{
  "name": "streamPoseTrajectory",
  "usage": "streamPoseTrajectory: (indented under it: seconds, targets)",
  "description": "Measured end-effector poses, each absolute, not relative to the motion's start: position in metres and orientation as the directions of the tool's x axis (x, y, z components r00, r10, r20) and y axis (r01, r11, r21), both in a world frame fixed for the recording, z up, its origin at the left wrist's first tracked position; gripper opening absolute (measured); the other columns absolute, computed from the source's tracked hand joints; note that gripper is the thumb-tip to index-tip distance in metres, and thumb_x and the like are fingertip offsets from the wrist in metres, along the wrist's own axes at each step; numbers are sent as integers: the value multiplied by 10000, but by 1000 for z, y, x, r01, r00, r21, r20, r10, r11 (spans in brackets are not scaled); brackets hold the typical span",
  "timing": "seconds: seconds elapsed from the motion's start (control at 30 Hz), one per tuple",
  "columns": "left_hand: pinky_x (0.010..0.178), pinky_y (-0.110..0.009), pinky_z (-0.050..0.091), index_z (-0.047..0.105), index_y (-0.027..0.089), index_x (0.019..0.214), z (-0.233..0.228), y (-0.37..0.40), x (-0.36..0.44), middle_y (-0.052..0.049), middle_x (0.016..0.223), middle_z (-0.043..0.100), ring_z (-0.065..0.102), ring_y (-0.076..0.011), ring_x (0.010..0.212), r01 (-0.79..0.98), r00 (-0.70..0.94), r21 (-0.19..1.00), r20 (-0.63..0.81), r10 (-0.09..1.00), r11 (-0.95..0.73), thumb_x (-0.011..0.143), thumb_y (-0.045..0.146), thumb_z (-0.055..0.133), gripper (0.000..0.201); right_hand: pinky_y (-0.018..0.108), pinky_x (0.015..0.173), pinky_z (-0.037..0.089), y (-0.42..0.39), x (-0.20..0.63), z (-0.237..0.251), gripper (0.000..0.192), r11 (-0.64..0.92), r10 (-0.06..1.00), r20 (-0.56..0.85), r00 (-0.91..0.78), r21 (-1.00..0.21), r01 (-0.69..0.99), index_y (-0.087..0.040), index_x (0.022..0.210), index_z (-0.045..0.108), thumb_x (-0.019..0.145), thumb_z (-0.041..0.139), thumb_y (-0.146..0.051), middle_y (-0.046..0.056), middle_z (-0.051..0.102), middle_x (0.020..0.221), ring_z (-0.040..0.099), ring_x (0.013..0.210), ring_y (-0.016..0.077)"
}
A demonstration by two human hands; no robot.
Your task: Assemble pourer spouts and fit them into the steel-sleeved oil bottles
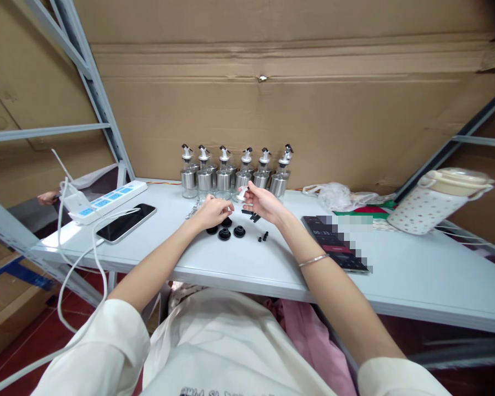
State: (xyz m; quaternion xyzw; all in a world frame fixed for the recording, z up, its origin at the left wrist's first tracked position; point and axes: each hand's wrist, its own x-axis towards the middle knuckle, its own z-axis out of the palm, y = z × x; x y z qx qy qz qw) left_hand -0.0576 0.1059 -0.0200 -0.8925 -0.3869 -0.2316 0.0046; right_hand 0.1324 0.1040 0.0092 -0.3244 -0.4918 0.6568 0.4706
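My right hand [266, 202] pinches a small white pour spout [242, 193] between thumb and fingertips, above the table. To its left, my left hand [214, 212] is lowered with curled fingers over several black ribbed stoppers [225, 234]; whether something is in those fingers is hidden. Small black levers [253, 215] lie under my right hand, and tiny black plugs [263, 237] lie nearer to me. Partly covered by my left hand is a heap of clear or silvery small parts [193, 210]. Behind the hands stand several glass-and-steel oil bottles [205, 179] with white spouts and black levers.
On the left are a white power strip [111, 202] with cables and a dark-screened phone [126, 223]. A second phone [334, 242] showing a timer lies right of my right forearm. Plastic bags [342, 196] and a dotted jug [431, 206] are at the right. Another person's hand [48, 197] shows far left.
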Motion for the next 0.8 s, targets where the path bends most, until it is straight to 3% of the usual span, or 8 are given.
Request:
streamPoseTrajectory:
  seconds: [0.17, 0.3, 0.47, 0.8]
  targets:
    - [803, -305, 364, 558, 185, 1076, -19, 106, -57, 0, 777, 647, 598, -151, 726, 664, 516, 225, 551, 655, -713, 905, 205, 435, 212, 224, 594, 425, 102, 133, 11, 356, -56, 943, 42, -331, -958, -281, -189, 771, 651, 751, 658, -544, -37, 463, 606, 454, 592, 93]
    - [707, -260, 410, 446, 173, 1179, -20, 105, -54, -6, 775, 589, 571, -143, 689, 624, 422, 310, 639, 643, -717, 931, 182, 349, 266, 270, 686, 475, 97, 130, 11, 356, -99, 919, 27, -392, -950, -297, -201, 746, 624, 744, 659, -555, -12, 542, 682, 526, 715, 126]
    - [648, -217, 423, 380, 174, 1171, -26, 106, -51, 8, 776, 532, 533, -110, 654, 549, 393, 355, 690, 608, -757, 932, 182, 342, 242, 296, 693, 486, 93, 124, 10, 325, -130, 883, 57, -466, -924, -359, -218, 759, 597, 779, 628, -541, -12, 589, 748, 548, 737, 137]
    - [632, -200, 412, 379, 203, 1089, -23, 105, -49, 29, 774, 495, 508, -90, 647, 462, 374, 426, 702, 606, -778, 922, 173, 385, 170, 294, 704, 497, 95, 123, 9, 336, -113, 896, 80, -437, -911, -397, -212, 746, 604, 782, 623, -545, 1, 607, 718, 582, 779, 155]
